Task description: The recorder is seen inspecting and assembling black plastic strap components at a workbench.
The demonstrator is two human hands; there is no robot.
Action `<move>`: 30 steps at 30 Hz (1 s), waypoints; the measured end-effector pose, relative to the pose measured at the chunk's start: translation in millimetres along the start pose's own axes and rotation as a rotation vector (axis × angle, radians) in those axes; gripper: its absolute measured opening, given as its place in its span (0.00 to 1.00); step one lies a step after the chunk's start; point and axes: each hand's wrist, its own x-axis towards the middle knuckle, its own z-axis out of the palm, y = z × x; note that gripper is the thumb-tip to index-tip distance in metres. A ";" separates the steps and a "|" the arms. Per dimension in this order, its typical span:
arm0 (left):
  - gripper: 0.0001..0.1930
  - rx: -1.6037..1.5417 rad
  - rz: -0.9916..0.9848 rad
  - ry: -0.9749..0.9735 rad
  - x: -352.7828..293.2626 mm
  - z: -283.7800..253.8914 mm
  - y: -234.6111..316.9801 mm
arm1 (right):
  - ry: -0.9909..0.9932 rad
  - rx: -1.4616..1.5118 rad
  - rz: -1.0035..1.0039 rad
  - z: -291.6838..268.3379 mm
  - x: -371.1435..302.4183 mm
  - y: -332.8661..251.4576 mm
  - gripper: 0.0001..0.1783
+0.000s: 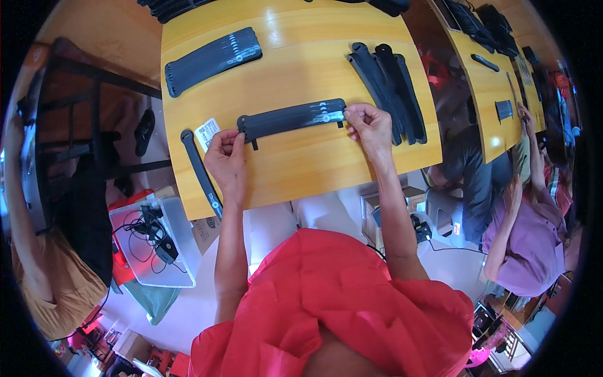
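A flat black strap or band (282, 122) with white print near one end stretches between my hands over the yellow wooden table (295, 179). My left hand (227, 156) pinches its left end between thumb and fingers. At the other end, beside the print, my right hand (370, 125) is closed in a pinch. Small dark tabs stick out below the band near both ends. It may be more than one layer thick; I cannot tell. A single narrow black strap (201, 174) lies left of my left hand, partly over a white printed label (210, 133).
A neat stack of black straps (204, 66) lies at the table's far left; loose overlapping ones (380, 88) lie at right. Below the left edge stands a clear plastic bin (157, 251) with black cables. People sit at either side, one in purple (527, 245) by another table (483, 94).
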 end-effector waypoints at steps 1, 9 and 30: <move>0.03 -0.001 0.000 -0.005 0.1 0.6 0.0 | 0.005 -0.001 0.001 -0.8 0.1 0.4 0.03; 0.03 -0.019 0.001 -0.003 0.8 0.9 -2.2 | 0.011 -0.038 -0.008 -0.8 0.7 0.0 0.03; 0.02 0.033 0.028 -0.011 1.4 0.6 -2.7 | 0.085 -0.101 -0.057 3.3 -0.5 -0.6 0.03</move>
